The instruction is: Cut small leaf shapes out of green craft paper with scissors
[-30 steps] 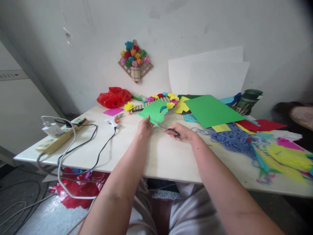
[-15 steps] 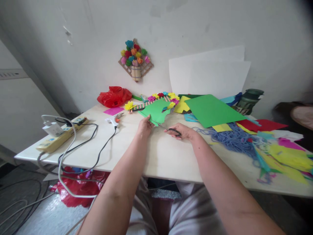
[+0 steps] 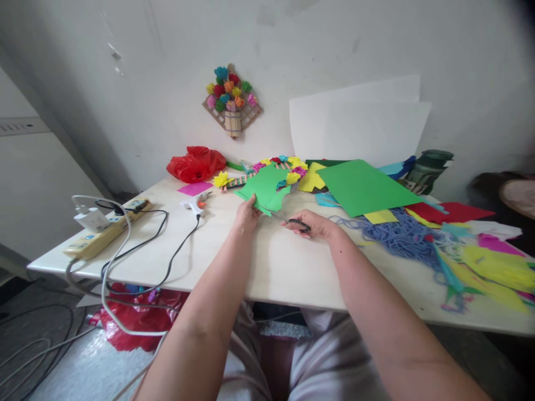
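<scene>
My left hand [image 3: 249, 215] pinches the lower left edge of a green paper sheet [image 3: 264, 188], thumb on top. In my right hand [image 3: 310, 224] is a pair of scissors [image 3: 297, 222] with dark handles. Their blades reach left to the sheet's lower edge, close to my left thumb. Behind the sheet lies a woven strip frame decorated with paper flowers [image 3: 298, 163], partly covered by the green paper. A yellow paper flower [image 3: 221, 179] sits at its left end.
A glue gun [image 3: 194, 206] and a power strip [image 3: 106, 231] with cords lie to the left. On the right are a larger green sheet [image 3: 368, 188], tangled blue yarn [image 3: 395, 239], paper scraps and a dark bottle [image 3: 428, 171]. A red plastic bag [image 3: 196, 164] sits behind.
Both hands stay nearly in place, with the scissor blades still at the paper's lower edge. The green sheet has shifted very slightly; the whole view has moved a little.
</scene>
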Demonstrator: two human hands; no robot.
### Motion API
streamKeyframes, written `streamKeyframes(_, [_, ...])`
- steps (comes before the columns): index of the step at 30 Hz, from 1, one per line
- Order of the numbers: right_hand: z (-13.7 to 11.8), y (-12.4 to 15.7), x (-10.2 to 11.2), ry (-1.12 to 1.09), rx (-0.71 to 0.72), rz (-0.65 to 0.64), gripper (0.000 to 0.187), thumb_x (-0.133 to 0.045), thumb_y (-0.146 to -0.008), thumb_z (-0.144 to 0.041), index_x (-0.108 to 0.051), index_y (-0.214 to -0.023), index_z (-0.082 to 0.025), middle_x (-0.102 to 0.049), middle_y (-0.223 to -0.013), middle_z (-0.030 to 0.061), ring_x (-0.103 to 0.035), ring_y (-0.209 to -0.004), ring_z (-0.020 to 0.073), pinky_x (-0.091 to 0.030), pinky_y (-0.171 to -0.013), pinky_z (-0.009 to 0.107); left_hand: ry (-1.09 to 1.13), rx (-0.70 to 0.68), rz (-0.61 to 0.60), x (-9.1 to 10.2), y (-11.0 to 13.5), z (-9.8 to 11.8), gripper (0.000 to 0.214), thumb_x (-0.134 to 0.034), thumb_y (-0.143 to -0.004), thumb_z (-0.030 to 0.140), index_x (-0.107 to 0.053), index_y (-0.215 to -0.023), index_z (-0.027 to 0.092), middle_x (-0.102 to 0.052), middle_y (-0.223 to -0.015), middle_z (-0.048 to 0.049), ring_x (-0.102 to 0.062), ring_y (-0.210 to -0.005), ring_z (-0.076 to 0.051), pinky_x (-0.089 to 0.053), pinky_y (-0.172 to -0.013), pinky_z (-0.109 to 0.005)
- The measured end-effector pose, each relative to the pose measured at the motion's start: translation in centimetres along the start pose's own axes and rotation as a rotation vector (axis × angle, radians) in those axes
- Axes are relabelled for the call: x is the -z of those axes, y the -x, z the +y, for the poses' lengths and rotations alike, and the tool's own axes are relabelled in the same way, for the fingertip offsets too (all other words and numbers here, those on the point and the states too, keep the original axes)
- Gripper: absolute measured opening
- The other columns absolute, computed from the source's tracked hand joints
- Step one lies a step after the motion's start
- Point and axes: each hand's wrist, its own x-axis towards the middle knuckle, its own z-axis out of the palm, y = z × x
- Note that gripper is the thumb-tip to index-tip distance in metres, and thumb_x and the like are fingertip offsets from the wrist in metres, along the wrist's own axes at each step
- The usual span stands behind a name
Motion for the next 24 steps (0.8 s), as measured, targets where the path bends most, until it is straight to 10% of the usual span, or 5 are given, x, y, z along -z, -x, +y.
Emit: streamKeyframes(24, [-0.56,-0.10,-0.49,-0.003,0.001,0.021,0.031,-0.061,-0.068,-0.040,-0.061,-0.077,-0.010,-0.039,-0.043,-0.0069,-0.027,-0.032,0.0024,-0.017,-0.032,0.018,0.047,0.006,-0.049,0.09,-0.15,-0.37,0.011,-0.056,-0.077,0.015,-0.058,-0.088,0.012,-0.068,-0.073,-0.0034,-0.063,-0.057,-0.012,-0.054,-0.065,-0.027])
